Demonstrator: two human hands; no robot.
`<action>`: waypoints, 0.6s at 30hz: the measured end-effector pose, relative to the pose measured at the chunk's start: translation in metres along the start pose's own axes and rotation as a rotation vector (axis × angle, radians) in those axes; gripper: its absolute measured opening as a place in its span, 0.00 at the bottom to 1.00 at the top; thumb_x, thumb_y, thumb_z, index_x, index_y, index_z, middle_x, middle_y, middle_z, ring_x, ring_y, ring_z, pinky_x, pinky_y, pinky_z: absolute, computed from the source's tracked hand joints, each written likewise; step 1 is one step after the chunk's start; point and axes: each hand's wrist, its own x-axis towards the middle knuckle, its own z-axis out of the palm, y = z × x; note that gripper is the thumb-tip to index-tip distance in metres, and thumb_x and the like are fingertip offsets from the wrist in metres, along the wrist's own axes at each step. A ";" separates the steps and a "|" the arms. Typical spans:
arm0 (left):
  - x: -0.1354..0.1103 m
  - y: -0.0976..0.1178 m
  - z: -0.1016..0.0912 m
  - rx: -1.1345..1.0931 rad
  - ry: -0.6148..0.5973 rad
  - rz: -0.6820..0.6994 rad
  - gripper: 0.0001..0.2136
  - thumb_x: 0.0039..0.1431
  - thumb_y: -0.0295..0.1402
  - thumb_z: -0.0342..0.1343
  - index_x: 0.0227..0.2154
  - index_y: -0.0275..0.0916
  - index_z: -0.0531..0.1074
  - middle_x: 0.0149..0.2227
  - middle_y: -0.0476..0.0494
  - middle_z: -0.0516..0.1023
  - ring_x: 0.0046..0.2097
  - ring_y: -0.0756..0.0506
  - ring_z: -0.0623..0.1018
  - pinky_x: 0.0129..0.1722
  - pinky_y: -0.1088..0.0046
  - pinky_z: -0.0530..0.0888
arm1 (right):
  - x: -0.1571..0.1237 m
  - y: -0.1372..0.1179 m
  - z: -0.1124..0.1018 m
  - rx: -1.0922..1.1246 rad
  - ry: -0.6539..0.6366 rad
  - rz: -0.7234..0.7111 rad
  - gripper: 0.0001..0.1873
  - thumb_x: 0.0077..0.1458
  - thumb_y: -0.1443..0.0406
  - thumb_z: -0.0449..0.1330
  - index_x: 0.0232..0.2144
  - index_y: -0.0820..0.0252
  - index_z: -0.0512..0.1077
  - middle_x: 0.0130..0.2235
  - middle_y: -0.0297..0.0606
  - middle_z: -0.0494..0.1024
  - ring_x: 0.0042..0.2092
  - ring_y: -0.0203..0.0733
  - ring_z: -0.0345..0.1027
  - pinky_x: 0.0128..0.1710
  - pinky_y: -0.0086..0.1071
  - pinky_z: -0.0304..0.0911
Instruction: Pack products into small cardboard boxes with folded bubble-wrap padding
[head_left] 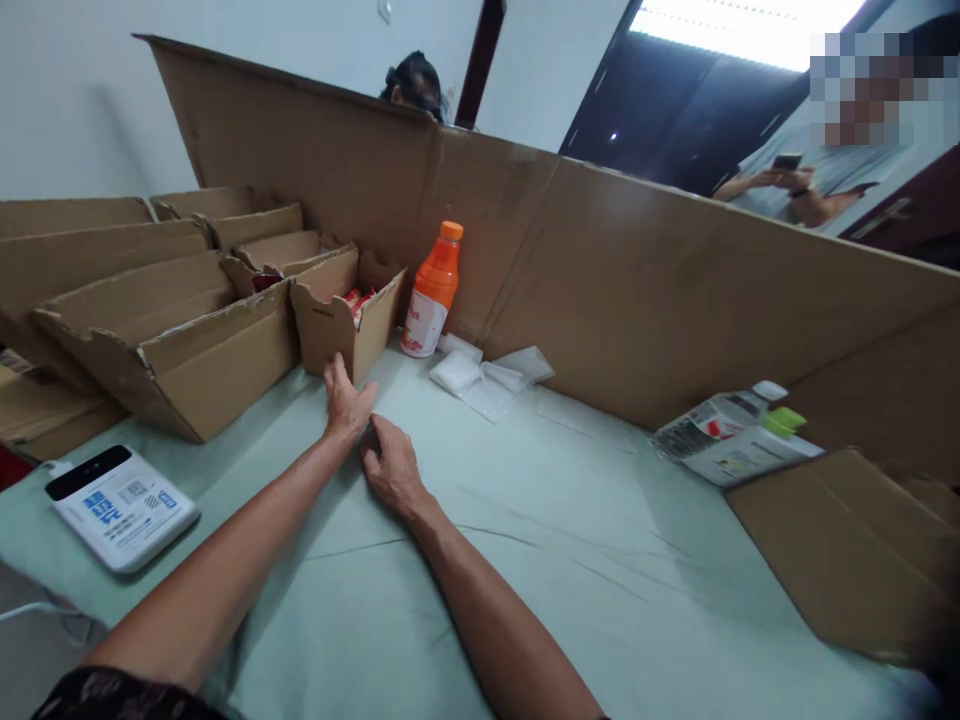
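Note:
Both my hands rest close together on the pale green table cloth (570,560). My left hand (346,400) reaches toward the front corner of a small cardboard box (337,325) holding red packets, its fingers together and its thumb apart. My right hand (390,462) lies knuckles up just right of the left, fingers curled down onto the cloth. What sits under those fingers is hidden.
An orange drink bottle (433,290) stands by the tall cardboard divider (637,270). Small clear bags (487,378) lie near it. Larger open cartons (172,320) fill the left. A white device (120,505), lying bottles (731,425), flat cardboard (847,550). Other people beyond the divider.

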 end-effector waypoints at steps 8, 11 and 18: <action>0.010 -0.029 0.006 0.055 -0.033 0.019 0.27 0.59 0.36 0.50 0.62 0.35 0.64 0.61 0.29 0.70 0.65 0.34 0.68 0.67 0.52 0.62 | -0.003 -0.001 -0.001 -0.095 -0.057 -0.033 0.26 0.59 0.69 0.57 0.60 0.60 0.67 0.61 0.48 0.73 0.64 0.51 0.62 0.64 0.46 0.54; 0.008 -0.031 0.000 0.084 -0.050 0.031 0.26 0.60 0.38 0.49 0.60 0.35 0.67 0.58 0.30 0.73 0.61 0.35 0.72 0.64 0.55 0.66 | 0.000 -0.002 -0.003 -0.115 -0.071 -0.062 0.23 0.60 0.69 0.57 0.58 0.63 0.69 0.61 0.49 0.73 0.65 0.51 0.60 0.65 0.46 0.53; -0.034 -0.015 -0.027 0.157 -0.277 0.107 0.24 0.58 0.45 0.46 0.52 0.38 0.73 0.54 0.31 0.77 0.59 0.31 0.74 0.63 0.46 0.65 | 0.002 -0.012 0.006 -0.294 -0.099 -0.109 0.11 0.59 0.65 0.60 0.43 0.62 0.78 0.54 0.47 0.77 0.60 0.50 0.64 0.57 0.42 0.61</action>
